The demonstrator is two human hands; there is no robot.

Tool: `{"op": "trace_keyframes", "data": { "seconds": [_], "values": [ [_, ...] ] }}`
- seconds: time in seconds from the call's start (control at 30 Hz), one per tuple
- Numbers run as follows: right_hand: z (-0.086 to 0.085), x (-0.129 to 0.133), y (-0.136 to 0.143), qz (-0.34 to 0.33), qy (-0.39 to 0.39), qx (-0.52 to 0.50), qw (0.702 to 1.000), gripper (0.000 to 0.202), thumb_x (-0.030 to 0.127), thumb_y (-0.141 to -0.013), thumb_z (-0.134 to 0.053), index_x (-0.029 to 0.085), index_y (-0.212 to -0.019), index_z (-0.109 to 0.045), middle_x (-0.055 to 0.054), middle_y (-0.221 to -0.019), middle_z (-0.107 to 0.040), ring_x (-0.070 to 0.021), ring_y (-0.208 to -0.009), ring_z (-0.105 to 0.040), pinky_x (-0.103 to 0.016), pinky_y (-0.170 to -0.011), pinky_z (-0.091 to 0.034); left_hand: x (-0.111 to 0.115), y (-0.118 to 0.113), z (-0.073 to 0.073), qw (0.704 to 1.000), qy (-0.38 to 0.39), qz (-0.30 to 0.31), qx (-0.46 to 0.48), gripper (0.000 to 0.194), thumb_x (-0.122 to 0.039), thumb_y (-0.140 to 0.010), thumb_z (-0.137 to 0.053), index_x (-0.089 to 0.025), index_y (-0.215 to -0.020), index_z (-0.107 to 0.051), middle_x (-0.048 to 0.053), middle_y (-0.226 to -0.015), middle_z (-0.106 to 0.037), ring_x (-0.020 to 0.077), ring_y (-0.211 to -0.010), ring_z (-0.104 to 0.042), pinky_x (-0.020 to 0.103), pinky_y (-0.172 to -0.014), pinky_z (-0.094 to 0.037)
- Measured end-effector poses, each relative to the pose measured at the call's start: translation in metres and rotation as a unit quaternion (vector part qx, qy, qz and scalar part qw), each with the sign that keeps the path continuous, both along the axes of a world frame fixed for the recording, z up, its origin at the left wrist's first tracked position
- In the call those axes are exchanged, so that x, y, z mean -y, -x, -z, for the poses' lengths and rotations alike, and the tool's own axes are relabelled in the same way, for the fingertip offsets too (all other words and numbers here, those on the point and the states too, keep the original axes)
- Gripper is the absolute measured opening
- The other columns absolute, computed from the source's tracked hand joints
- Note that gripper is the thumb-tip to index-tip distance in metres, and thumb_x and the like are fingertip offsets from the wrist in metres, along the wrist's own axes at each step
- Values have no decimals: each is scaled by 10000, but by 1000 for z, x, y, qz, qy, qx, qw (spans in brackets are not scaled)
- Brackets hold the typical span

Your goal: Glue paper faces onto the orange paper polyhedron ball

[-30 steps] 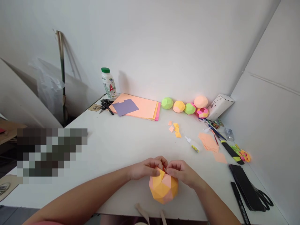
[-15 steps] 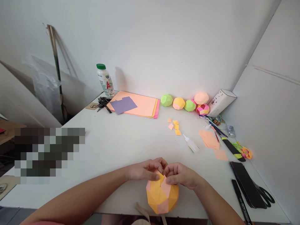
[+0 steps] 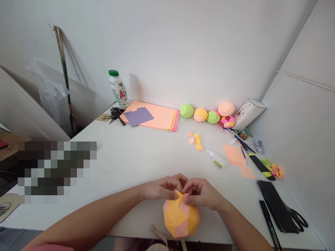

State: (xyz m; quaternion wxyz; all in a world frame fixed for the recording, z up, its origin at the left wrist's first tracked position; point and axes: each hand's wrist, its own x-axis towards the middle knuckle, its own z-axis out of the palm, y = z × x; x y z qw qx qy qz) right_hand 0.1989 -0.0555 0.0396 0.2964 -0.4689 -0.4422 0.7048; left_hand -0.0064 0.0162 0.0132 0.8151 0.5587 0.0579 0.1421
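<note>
Head cam: yellow-and-pink paper ball [image 3: 180, 218] is by the worktop's [image 3: 125, 153] near edge, left hand [image 3: 162, 188] and right hand [image 3: 205, 194] both with fingers pinching its far side. Probably super light, stiffish but easily dented, so I'd grip the paper edges gently and not squeeze the facets.

Hands [image 3: 205, 195] and forearms [image 3: 104, 213] bare; pink sleeve [image 3: 54, 248] on left; beige cords [image 3: 159, 234] at lap.
</note>
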Motion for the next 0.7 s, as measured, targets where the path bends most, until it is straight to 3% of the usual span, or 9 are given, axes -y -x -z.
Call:
{"op": "trace_keyframes", "data": {
  "seconds": [0.37, 0.7],
  "values": [
    [0, 0, -1, 1, -28, -18, 999, 179, 251, -648, -797, 159, -762, -694, 15, -697, -630, -89, -624, -531, -224, -577, -397, -1, 0, -1, 1000, -7, -4, 14, 187, -367, -768, -684, -186, -781, -638, 56, -1160, -469, 237, -1110, -477, 427, -998, -372],
    [5, -1, -3, 2, -65, -2, 998, 104, 210, -675, -771, 185, -767, -730, 27, -649, -612, -76, -567, -489, -209, -535, -385, -1, 0, -1, 1000, 3, -7, 12, 206, -374, -757, -696, -179, -757, -627, 49, -1148, -466, 222, -1089, -480, 397, -973, -393]
  ]
}}
